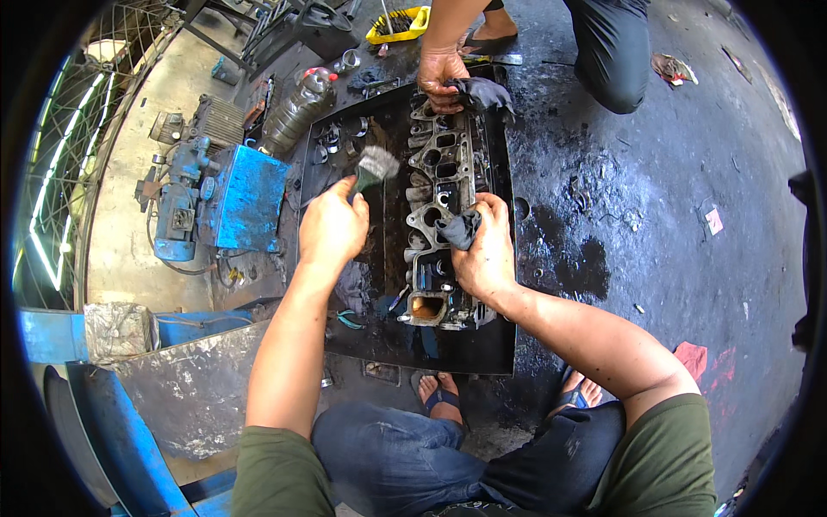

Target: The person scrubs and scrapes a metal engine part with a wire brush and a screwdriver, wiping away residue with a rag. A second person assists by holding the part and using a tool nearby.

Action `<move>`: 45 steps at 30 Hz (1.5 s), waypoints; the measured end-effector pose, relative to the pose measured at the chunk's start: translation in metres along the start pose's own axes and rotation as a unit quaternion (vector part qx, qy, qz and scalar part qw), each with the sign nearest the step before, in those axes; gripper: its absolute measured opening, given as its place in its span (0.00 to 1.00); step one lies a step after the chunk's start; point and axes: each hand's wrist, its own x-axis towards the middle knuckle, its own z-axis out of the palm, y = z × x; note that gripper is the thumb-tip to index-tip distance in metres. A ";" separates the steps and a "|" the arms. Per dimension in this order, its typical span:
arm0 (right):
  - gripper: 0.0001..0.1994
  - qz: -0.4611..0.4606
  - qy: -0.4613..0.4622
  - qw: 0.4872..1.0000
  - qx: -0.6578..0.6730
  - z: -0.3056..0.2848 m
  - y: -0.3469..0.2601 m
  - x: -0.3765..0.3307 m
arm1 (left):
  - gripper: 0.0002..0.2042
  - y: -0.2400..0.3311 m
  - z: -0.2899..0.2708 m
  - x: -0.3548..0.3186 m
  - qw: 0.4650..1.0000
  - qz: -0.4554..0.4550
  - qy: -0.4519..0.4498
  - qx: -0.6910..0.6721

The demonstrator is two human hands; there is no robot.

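Note:
A greasy metal engine cylinder head lies lengthwise in a black oily tray on the floor. My left hand grips a paint brush whose bristles hover over the tray just left of the engine part. My right hand presses a dark rag onto the part's middle. At the far end, another person's hand holds a second dark rag against the part.
A blue machine block with a motor stands left of the tray. A plastic bottle lies at the tray's far left corner, a yellow box beyond. Wet dark concrete spreads to the right. The other person squats at the top.

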 end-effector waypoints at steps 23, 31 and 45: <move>0.24 -0.015 0.019 1.000 0.007 0.001 0.001 0.002 | 0.19 -0.006 0.006 0.000 0.993 0.032 -0.080 -0.082; 0.25 -0.022 0.035 0.999 0.003 0.003 0.001 0.001 | 0.15 0.031 0.025 0.006 0.988 0.146 0.054 0.001; 0.23 0.004 0.012 1.000 0.010 0.000 0.000 0.003 | 0.11 0.067 0.033 0.006 0.983 0.176 0.009 0.041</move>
